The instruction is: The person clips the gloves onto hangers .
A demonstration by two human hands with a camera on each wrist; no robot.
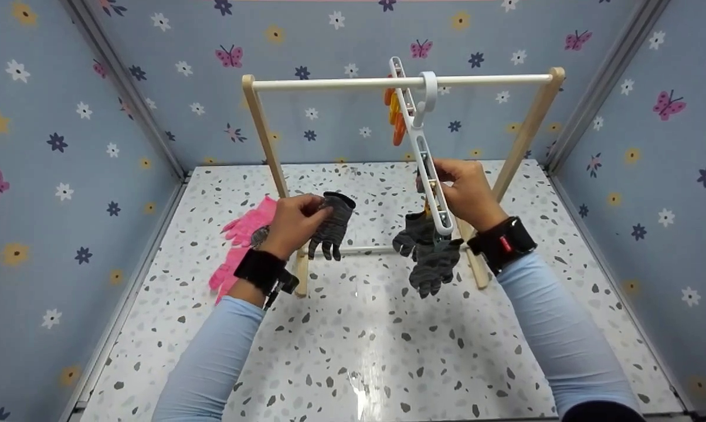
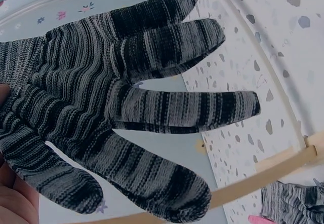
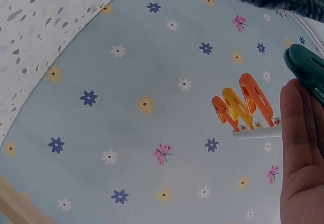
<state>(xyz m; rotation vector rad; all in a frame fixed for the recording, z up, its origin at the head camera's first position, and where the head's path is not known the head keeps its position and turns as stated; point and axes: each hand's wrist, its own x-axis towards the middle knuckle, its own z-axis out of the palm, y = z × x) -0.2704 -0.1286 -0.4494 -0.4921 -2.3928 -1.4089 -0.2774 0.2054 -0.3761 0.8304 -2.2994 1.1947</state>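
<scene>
My left hand point(image 1: 297, 223) pinches a grey-and-black striped knit glove point(image 1: 334, 225) near its cuff, and its fingers hang down. Spread wide, the same striped glove point(image 2: 76, 82) fills much of the left wrist view. My right hand point(image 1: 467, 187) is at the near half of a white clip hanger point(image 1: 426, 158), its fingers on a green clip point(image 3: 306, 67). Two more striped gloves point(image 1: 435, 266) hang from clips at the hanger's near end. On the far half are orange and yellow clips point(image 1: 397, 114).
The hanger hooks over the white bar point(image 1: 341, 84) of a wooden-legged rack point(image 1: 523, 129). Pink gloves point(image 1: 250, 223) lie at the left on the speckled surface point(image 1: 353, 340), with another striped glove point(image 1: 260, 235) by them. Patterned panels point(image 1: 36, 205) stand around it.
</scene>
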